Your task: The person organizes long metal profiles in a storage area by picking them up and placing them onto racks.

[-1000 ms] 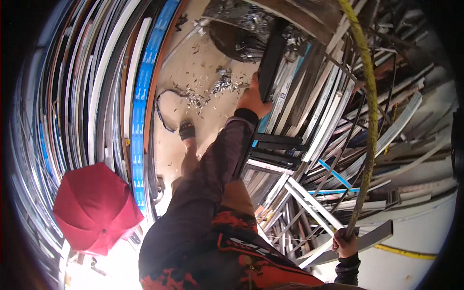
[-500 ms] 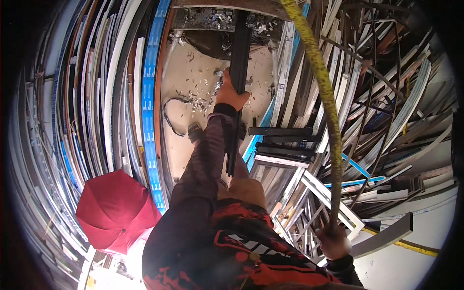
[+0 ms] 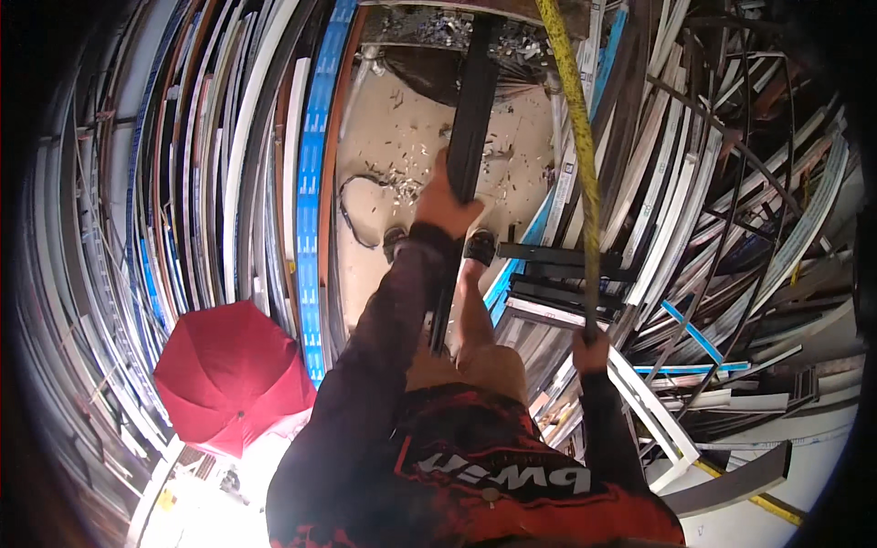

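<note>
Above the left hand the dark profile bar runs off the top edge, its lower end hidden behind the sleeve (fingers unseen), and the yellow tape above the right hand does likewise.

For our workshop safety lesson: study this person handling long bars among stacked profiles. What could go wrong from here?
1. The left hand grips a long black metal bar one-handed; it might swing into the leaning white and blue profiles.
2. The right hand holds a long yellow strip overhead, so neither hand is free if balance slips.
3. Metal shavings and a dark cable on the floor could trip or cut sandalled feet.
</note>
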{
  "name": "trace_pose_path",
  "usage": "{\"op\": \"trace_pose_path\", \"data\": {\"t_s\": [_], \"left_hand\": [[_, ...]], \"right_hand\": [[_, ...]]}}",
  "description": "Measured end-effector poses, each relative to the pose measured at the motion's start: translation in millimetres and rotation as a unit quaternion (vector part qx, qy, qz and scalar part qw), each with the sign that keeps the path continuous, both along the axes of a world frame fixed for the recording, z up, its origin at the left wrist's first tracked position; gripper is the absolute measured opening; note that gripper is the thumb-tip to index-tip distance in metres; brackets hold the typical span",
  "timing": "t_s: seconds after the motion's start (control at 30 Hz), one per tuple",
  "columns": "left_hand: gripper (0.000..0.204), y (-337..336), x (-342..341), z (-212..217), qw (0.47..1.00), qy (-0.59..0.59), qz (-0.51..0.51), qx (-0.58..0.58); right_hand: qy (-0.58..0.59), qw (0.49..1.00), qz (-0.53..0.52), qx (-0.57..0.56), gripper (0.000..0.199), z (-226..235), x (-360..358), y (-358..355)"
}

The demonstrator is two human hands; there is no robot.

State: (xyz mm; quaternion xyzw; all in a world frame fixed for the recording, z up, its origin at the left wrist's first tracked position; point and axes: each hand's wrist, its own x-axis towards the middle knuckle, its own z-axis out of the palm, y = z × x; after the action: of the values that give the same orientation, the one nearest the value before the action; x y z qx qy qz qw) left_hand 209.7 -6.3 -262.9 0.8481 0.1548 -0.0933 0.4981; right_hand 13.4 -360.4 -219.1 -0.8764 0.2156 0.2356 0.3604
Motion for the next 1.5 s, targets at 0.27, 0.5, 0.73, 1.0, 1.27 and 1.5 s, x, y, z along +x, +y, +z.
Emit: {"op": "trace_pose_path", "data": {"t_s": [0.27, 0.5, 0.73, 1.0, 1.27, 1.5], "left_hand": [[0.093, -8.1, -5.2, 5.1, 1.000, 0.010, -0.005, 0.007], [0.095, 2.7, 19.9, 0.9, 1.000, 0.010, -0.009, 0.014], [0.094, 3.1, 53.9, -9.0, 1.000, -0.019, -0.010, -0.014], [0.095, 12.1, 54.5, -17.9, 1.000, 0.002, -0.020, 0.000], [0.095, -1.4, 60.2, -21.4, 0.999, -0.009, -0.023, 0.020], [0.099, 15.5, 52.6, -21.6, 0.997, 0.061, -0.028, 0.037]], "right_hand": [[0.144, 0.984, -0.100, -0.013, 0.022, 307.7, 19.5, 9.3], [0.159, 0.983, -0.090, -0.030, 0.022, 334.7, 23.3, 8.8], [0.187, 0.976, -0.115, 0.001, 0.026, 338.2, 20.0, 13.0], [0.141, 0.987, -0.076, -0.005, 0.027, 311.9, 9.3, 19.0], [-0.114, 0.991, -0.015, -0.072, 0.023, -89.1, 3.6, 5.7], [-0.098, 0.989, -0.003, -0.112, 0.031, -113.2, 12.6, 24.6]]}}
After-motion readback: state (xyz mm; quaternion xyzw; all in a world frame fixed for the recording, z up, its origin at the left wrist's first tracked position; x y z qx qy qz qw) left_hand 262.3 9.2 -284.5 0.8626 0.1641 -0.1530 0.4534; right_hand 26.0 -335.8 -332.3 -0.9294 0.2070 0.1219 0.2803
